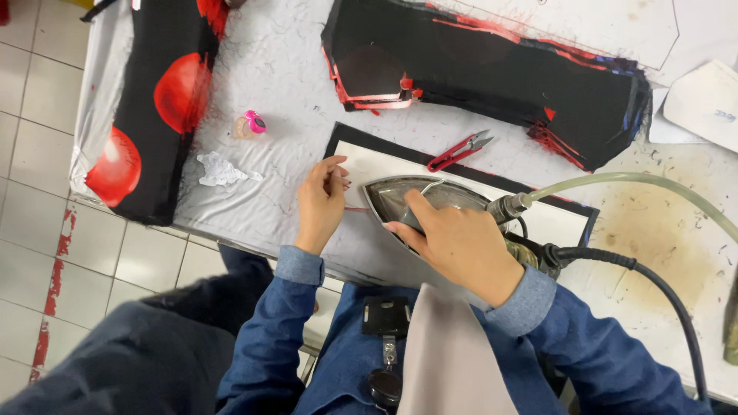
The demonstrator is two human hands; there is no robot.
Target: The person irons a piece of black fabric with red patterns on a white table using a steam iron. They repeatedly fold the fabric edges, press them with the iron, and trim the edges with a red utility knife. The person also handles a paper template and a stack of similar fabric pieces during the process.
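My right hand (pixel 461 242) grips the handle of a grey steam iron (pixel 392 196), whose pointed tip faces left on a white interlining piece (pixel 369 161) laid over black fabric (pixel 338 138). My left hand (pixel 321 201) rests flat beside the iron's tip, fingers pressing the edge of the white piece. A pale hose (pixel 638 180) and a black cable (pixel 653 284) run from the iron's rear to the right.
Red thread snips (pixel 459 151) lie just beyond the white piece. A stack of black-and-red cut pieces (pixel 492 69) lies at the back, a black roll with red dots (pixel 154 107) on the left edge. A pink small object (pixel 251 123) and crumpled white scrap (pixel 219 169) lie nearby.
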